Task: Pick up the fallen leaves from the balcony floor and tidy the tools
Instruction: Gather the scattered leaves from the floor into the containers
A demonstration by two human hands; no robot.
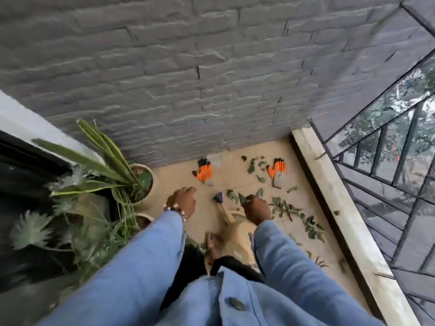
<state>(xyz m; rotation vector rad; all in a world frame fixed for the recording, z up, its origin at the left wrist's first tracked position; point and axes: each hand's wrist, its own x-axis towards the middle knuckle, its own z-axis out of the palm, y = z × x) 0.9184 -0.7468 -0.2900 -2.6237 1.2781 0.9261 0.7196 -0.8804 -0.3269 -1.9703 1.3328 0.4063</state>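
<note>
- Your right hand point(257, 209) pinches a leaf point(242, 198); your left hand point(184, 201) hangs loosely curled, holding nothing.
- Leaf-gathering looks barely begun: leaves point(295, 214) litter the floor point(226, 175) towards the ledge.
- Next, stoop for that cluster; gloves point(204, 172) and watering can point(235, 220) wait untidied.

Bare floor point(226, 182) lies open between the two gloves point(204, 172); pots point(150, 184) crowd the left, the kerb point(329, 184) bounds the right, the wall point(188, 90) closes ahead.
</note>
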